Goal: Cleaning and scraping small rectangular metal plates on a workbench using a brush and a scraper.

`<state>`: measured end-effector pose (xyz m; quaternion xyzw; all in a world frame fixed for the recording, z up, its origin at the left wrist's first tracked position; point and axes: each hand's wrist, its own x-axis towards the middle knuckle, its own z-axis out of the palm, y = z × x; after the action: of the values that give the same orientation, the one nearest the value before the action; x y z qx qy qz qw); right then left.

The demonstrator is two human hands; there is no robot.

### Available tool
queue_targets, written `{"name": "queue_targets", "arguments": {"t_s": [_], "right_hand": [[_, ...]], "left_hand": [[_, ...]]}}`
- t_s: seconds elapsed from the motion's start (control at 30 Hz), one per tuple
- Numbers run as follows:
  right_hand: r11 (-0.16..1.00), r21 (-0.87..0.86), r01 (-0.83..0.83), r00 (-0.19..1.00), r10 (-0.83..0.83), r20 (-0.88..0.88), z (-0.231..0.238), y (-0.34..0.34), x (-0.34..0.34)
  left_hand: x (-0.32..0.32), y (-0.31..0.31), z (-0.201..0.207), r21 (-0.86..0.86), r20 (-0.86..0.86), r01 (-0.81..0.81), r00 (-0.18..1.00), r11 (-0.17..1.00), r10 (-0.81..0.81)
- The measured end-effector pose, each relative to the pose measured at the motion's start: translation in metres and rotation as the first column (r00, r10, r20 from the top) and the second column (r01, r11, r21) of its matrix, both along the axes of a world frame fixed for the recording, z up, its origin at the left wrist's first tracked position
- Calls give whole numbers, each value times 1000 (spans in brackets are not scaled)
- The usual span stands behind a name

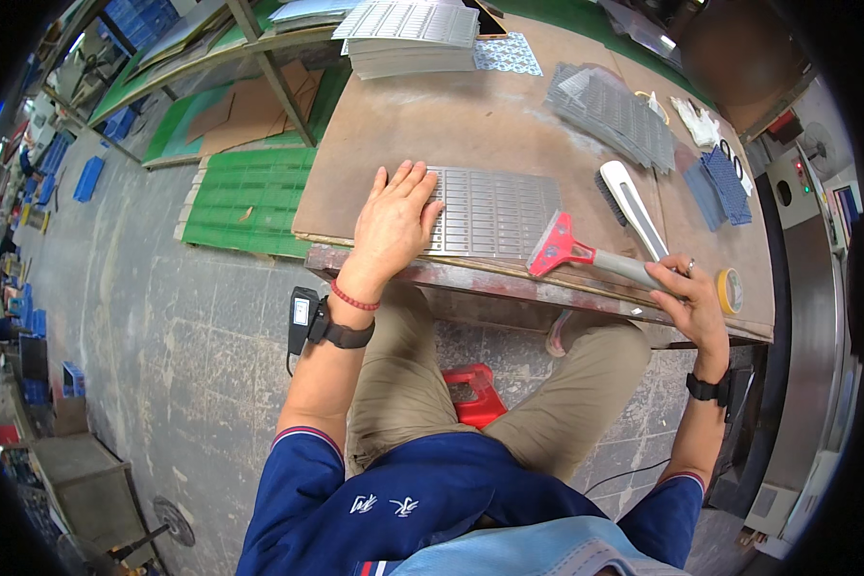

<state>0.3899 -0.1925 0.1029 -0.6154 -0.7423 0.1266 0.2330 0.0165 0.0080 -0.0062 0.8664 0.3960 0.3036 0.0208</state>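
Observation:
A thin grey metal sheet [490, 211] with rows of cut-out slots lies flat along the front edge of the table. My left hand [396, 216] rests on its left end, palm down, fingers stretched out. In my right hand [689, 298] is the grey handle of a scraper [564, 252] with a red head. Its blade reaches the sheet's lower right corner; whether it touches cannot be made out. A white-handled brush [634, 206] with dark bristles lies just beyond the scraper, right of the sheet.
Stacked slotted sheets [408, 43] stand at the table's far left, and a looser pile [619, 115] lies far right. Yellow tape [730, 291], blue cloth [725, 182], scissors [736, 163] and white gloves [696, 123] are on the right. A green pallet [250, 202] sits left of the table.

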Motion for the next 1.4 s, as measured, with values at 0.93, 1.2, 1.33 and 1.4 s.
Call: {"name": "queue_targets", "arguments": {"t_s": [0.93,1.2,1.33,1.4], "right_hand": [[998,-8,-67,995,67,69,5,28,-21],[991,-21,-134,989,135,57,-1,76,-59],[990,29,-137,991,137,5,1,51,-33],[996,-14,-84,996,83,-40,7,29,-19]], "left_hand": [[1,-2,1,14,11,-22,1000,1000,21],[0,-3,-1,6,-2,-23,1000,1000,23],[2,-4,-2,-5,23,-18,1000,1000,18],[4,-5,1,-3,29,-24,999,1000,24]]}}
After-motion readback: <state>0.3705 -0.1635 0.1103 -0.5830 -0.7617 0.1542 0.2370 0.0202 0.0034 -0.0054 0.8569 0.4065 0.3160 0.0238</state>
